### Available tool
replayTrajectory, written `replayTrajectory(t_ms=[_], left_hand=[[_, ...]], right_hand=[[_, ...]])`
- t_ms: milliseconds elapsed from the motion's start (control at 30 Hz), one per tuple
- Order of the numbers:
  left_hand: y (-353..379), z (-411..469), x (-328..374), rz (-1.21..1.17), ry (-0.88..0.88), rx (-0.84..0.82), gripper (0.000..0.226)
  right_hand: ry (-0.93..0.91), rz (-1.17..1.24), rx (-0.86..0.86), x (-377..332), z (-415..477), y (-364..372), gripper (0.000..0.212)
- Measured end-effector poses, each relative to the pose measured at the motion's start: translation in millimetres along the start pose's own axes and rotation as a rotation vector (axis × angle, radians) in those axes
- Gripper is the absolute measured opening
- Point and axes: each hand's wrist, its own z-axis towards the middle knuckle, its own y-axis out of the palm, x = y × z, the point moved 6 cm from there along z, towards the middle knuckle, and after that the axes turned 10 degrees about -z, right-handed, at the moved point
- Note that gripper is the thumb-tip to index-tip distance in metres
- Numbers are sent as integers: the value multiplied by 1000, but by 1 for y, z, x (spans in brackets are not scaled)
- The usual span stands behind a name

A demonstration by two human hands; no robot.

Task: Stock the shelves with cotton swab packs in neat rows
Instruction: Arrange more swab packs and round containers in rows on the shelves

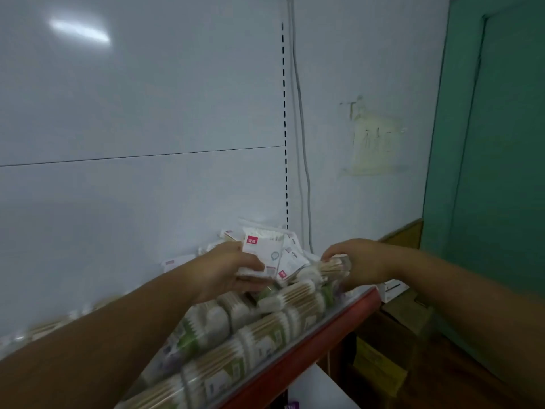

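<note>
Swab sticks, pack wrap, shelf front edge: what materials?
Swab sticks: matte tan, probably wood or bamboo.
Pack wrap: clear glossy plastic film; sticks show through, highlights on it.
Shelf front edge: smooth red, painted metal or plastic; cannot tell which.

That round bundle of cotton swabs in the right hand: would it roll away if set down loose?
Probably yes: the swab bundle looks cylindrical, so it may roll unless wedged among the other bundles. Its clear shiny wrap could be slippery. Thin sticks and cotton suggest it is light.

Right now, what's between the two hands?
Head view: white packets with red labels lie between the left hand and the right hand gripping a swab bundle.
</note>
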Motion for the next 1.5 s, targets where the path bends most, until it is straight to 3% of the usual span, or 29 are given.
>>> replayTrajectory(t_ms=[167, 300, 433, 600, 667, 700, 767, 833, 867, 967, 1100, 1333, 1433, 1500], left_hand=[[-4, -5, 6, -108, 5, -2, 37], [-12, -13, 11, -252, -26, -16, 56], [8, -23, 12, -293, -2, -70, 58], [21, -36, 15, -462, 107, -84, 53], [9, -41, 17, -545, 142, -33, 56], [1, -43, 16, -573, 151, 3, 53], [-15, -51, 15, -586, 155, 85, 44], [-29, -61, 13, -561, 146, 166, 36], [-34, -67, 12, -553, 144, 202, 34], [-51, -88, 16, -532, 163, 306, 27], [-79, -126, 28, -488, 236, 440, 15], [-112, -236, 14, -520, 259, 523, 17], [-135, -317, -6, -483, 282, 588, 35], [-154, -381, -22, -503, 324, 635, 32]], right_hand=[[18, 230, 311, 11, -2, -14, 22], [130, 570, 505, 30, -13, -39, 16], [20, 880, 446, -7, -13, -39, 17], [-149, 975, 379, -66, -4, -30, 26], [-196, 1012, 349, -70, -3, -25, 40], [-205, 981, 307, -69, -3, -20, 51], [-169, 602, 202, -66, -1, -2, 60], [-165, 141, 201, -65, 4, 15, 45], [-180, 71, 253, -66, 5, 18, 34], [-171, 251, 412, -68, 5, 6, 6], [-132, 781, 510, -84, -10, -20, 14], [-272, 1484, 399, -222, -52, -37, 19], [-322, 1618, 296, -315, -73, -21, 20], [-323, 1685, 195, -385, -91, -1, 18]])
